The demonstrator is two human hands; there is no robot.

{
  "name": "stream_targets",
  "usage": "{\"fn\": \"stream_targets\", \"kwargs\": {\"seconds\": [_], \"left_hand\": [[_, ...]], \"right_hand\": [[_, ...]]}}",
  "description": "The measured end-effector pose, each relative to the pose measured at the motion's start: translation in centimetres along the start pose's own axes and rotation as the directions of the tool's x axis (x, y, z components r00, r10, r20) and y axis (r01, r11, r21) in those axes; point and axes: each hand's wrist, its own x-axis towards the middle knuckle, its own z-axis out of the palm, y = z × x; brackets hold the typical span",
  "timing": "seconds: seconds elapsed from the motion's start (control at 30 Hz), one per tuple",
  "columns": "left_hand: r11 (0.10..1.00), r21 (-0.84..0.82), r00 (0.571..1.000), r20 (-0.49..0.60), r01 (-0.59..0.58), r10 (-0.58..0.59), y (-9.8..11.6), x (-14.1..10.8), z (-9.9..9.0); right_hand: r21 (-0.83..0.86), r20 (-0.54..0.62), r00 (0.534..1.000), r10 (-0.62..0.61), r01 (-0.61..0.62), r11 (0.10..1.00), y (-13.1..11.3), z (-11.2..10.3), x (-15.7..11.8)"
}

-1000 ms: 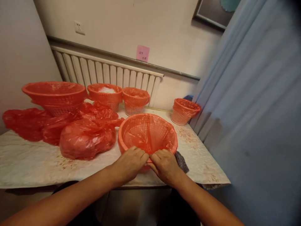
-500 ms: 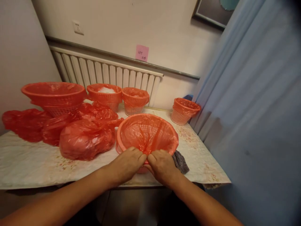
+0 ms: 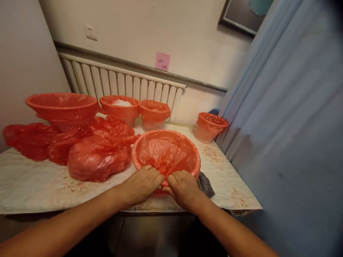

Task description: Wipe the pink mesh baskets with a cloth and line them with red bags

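A basket (image 3: 197, 157) stands near the table's front edge, lined with a thin red plastic bag (image 3: 166, 150). The bag is spread over the inside and gathers in creases toward my hands. At the near rim, my left hand (image 3: 143, 185) has its fingers closed on the bag's edge. Close beside it on the right, my right hand (image 3: 183, 187) also grips the bag at the rim, fingers curled and thumb under. The near side of the basket is mostly hidden behind both hands. A dark grey cloth (image 3: 205, 185) lies just right of the basket.
Several filled red bags (image 3: 99, 160) lie on the left of the cloth-covered table (image 3: 238, 178). Behind them stand lined baskets (image 3: 65, 101), one holding something white (image 3: 122, 102). A small lined basket (image 3: 207, 130) is by the blue curtain (image 3: 268, 125). A radiator (image 3: 128, 84) backs the table.
My hands have drawn slightly apart along the near rim, the left one moving a little left. The bag's creases have shifted, and the basket's right side sits slightly further left.
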Motion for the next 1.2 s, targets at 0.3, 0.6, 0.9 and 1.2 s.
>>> {"fn": "stream_targets", "kwargs": {"seconds": [0.3,0.6,0.9,1.2], "left_hand": [[0.998,-0.064,0.999,-0.04,0.017,-0.02,-2.1,-0.8,-1.2],[1.0,-0.021,0.999,-0.047,-0.002,0.001,-3.8,-1.6,-0.9],[0.998,0.05,0.999,-0.046,-0.027,0.029,-1.6,-0.8,0.2],[0.899,-0.34,0.883,-0.28,0.274,-0.375,-6.4,-4.3,-0.3]], "right_hand": [[-0.007,0.06,0.998,-0.004,0.004,1.0,2.3,0.3,-1.1],[0.027,0.049,0.996,-0.072,0.071,0.997,3.7,0.2,-1.0],[0.023,0.028,1.0,-0.01,0.009,1.0,0.0,0.4,0.5],[0.089,0.056,0.998,-0.027,0.022,0.996,3.9,0.3,-2.0]]}}
